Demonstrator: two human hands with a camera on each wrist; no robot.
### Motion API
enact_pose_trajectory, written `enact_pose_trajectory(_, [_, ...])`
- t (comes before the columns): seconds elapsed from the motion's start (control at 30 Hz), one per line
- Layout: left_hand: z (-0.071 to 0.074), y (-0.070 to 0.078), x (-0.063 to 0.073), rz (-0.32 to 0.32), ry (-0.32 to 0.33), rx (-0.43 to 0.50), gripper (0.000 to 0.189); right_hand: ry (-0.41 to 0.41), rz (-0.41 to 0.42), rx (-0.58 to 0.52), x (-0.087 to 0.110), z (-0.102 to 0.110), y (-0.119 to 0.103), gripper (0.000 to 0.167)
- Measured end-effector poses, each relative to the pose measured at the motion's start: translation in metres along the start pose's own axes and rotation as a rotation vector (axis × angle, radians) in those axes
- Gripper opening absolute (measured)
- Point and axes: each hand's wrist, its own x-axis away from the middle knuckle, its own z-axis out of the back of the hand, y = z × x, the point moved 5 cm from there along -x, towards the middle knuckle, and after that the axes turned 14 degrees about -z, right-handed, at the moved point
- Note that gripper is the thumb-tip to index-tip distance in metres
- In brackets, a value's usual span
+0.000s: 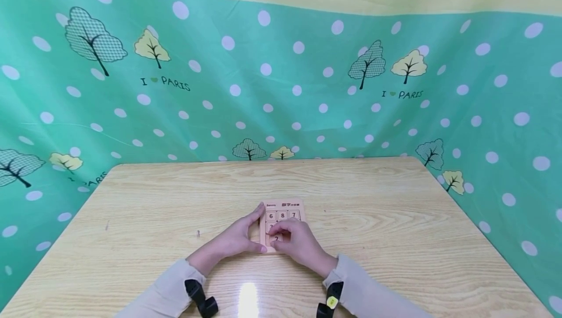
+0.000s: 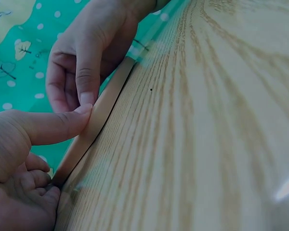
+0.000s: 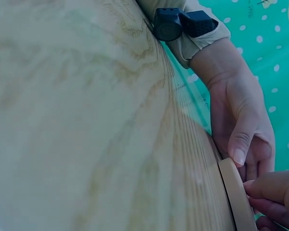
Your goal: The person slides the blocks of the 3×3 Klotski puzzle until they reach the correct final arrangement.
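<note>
A pale wooden number slide puzzle [image 1: 283, 205] lies on the table, its printed top edge facing away. Tiles 6, 8 and 7 show in its far row, and a tile marked 2 [image 1: 276, 239] sits lower down. My left hand [image 1: 234, 237] holds the board by its left side, thumb at the near left corner and index finger at the far one. My right hand [image 1: 300, 242] is over the board's lower right, thumb and index fingertips pinching at the 2 tile, and it hides several tiles. In the left wrist view the puzzle's near edge [image 2: 98, 113] shows beside both hands.
The light wood-grain table [image 1: 373, 201] extends around the puzzle. Behind it and at the sides hangs a green dotted cloth [image 1: 303, 74] with printed trees. Each sleeved wrist wears a black camera, such as the left wrist camera [image 1: 202, 298].
</note>
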Motion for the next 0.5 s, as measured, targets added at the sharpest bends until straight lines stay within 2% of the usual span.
enact_pose_trajectory(0.5, [0.000,-0.002,0.000,0.019,-0.011,-0.034,0.106,0.013,-0.003,0.025,0.005,0.014,0.013,0.021])
